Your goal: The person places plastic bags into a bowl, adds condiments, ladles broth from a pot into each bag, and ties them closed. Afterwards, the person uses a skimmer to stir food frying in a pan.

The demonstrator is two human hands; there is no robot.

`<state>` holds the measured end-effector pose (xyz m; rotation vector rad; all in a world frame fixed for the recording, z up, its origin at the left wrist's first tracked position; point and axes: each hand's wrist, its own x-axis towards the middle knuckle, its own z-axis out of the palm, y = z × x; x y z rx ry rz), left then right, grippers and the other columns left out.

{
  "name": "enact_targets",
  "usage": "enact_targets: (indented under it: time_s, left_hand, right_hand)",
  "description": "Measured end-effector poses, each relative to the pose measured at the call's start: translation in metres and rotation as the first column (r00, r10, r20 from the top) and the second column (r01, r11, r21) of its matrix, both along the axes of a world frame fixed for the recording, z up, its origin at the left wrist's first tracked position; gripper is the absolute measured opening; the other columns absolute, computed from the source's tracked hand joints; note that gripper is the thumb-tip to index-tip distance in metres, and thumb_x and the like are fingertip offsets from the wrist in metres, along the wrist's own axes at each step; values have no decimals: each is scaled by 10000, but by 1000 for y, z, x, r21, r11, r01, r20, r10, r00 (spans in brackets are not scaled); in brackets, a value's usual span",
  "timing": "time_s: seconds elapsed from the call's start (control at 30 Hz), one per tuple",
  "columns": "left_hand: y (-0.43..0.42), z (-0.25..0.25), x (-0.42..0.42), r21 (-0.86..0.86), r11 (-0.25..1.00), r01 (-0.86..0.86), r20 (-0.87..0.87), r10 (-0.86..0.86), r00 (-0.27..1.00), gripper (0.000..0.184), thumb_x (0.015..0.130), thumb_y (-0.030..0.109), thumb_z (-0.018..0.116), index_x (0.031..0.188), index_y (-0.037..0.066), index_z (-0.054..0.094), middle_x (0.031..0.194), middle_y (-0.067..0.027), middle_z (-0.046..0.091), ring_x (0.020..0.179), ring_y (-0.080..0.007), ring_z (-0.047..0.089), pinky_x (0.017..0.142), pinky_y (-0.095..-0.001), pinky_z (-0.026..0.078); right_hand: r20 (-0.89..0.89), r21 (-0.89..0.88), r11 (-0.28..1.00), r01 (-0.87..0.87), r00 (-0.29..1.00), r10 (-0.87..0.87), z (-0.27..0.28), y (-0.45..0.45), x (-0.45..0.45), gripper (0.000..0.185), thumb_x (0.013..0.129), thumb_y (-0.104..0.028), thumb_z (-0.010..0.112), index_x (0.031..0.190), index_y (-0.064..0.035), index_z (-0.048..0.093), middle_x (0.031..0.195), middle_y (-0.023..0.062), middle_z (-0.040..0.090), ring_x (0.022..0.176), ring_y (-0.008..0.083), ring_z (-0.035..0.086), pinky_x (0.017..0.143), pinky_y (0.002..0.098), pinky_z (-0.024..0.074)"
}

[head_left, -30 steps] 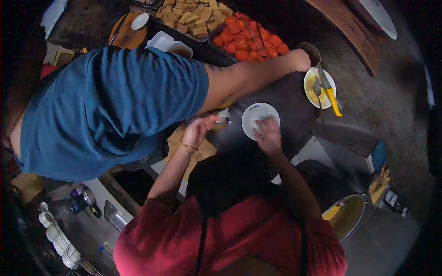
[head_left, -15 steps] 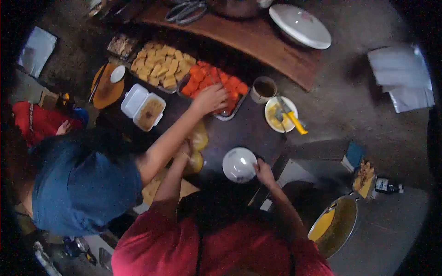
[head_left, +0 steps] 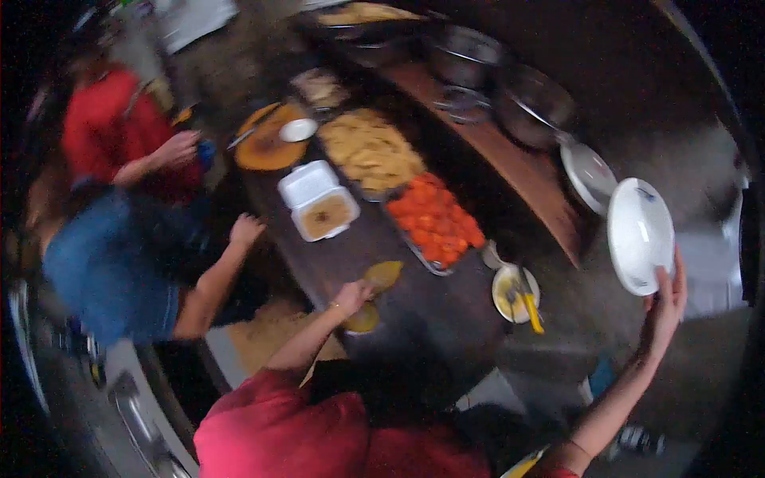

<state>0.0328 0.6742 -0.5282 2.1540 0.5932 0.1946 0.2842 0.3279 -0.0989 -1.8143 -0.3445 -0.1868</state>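
My right hand (head_left: pixel 668 296) is raised at the far right, gripping a white bowl (head_left: pixel 640 231) by its lower rim; the bowl is tilted on its side. Over the dark table, my left hand (head_left: pixel 352 297) is closed around the gathered middle of a clear plastic bag (head_left: pixel 384 277) with something yellow in it. The bag bulges above and below my fingers, and its contents are blurred. Beyond that hand lies an open white foam box (head_left: pixel 325 217) with brown food. A tray of orange-red chunks (head_left: pixel 434 219) is to its right.
A tray of pale yellow pieces (head_left: pixel 370 151) adjoins the orange one. A small plate with a yellow-handled tool (head_left: pixel 527 307) is at the table's right end. Pots (head_left: pixel 535 107) and a white lid (head_left: pixel 588 174) line the wooden shelf (head_left: pixel 510 159). Two co-workers (head_left: pixel 119 263) stand at left.
My right hand has lifted the bowl from the table's near edge up to the right. The blue-sleeved co-worker's hand has withdrawn left from the orange tray. My view has turned.
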Motion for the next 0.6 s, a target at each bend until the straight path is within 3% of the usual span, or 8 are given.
enact_targets:
  time_s: [0.07,0.13,0.23,0.33,0.4,0.47,0.5,0.6]
  left_hand:
    - [-3,40,-14,-141,990,-28,151,49,987,254,827,241,461,880,13,561,789,-193,576,771,-350,556,644,-392,434]
    - [-16,58,-33,-111,990,-85,206,107,973,234,834,227,457,887,19,549,773,-178,570,731,-315,563,635,-350,431]
    - [-32,107,-72,-150,974,-169,230,200,952,227,843,231,449,873,24,538,725,-160,555,659,-274,551,605,-319,419]
    - [-45,135,-120,-237,931,-277,221,330,918,275,846,270,451,813,7,525,653,-149,528,581,-240,514,557,-311,396]
    - [-45,143,-153,-241,909,-341,204,391,898,288,842,274,461,785,-2,522,636,-151,523,570,-241,510,549,-317,391]
    - [-36,152,-177,-101,934,-343,156,356,921,284,833,266,472,763,-4,524,626,-155,521,568,-241,518,542,-320,394]
    - [-31,156,-189,-31,942,-333,131,334,933,282,829,262,478,751,-5,524,620,-157,520,566,-241,522,539,-322,396]
    - [-20,160,-216,146,932,-330,199,299,933,246,809,231,502,730,-2,522,613,-176,511,564,-267,534,527,-342,399]
  right_hand:
    - [5,-42,994,-104,995,104,-4,5,52,467,768,-157,552,1203,-51,419,826,-5,534,553,12,407,451,137,274]
    - [30,-81,988,-132,990,135,-11,24,81,440,780,-87,512,1195,7,401,732,16,541,461,41,397,397,172,293]
    - [-10,-97,971,-220,975,220,-35,10,152,433,785,-92,498,1193,14,398,637,3,498,437,41,379,385,172,271]
    - [-78,92,977,-190,977,197,-45,27,157,414,769,-153,522,1148,-7,439,532,-19,451,415,32,385,367,167,285]
    - [-95,7,973,-230,969,230,-50,30,172,181,771,-162,517,887,-25,543,487,-28,442,374,44,367,351,179,276]
    - [-167,-56,961,-271,951,259,-58,33,198,123,770,-161,515,726,-52,552,482,-32,446,358,52,359,348,187,274]
    - [-216,-30,947,-319,927,305,-61,34,206,44,759,-76,508,763,-37,525,533,-21,438,409,61,369,382,180,276]
    - [-110,105,900,-422,895,433,-75,42,216,64,751,-90,512,775,-38,540,513,-16,417,393,67,365,374,194,286]
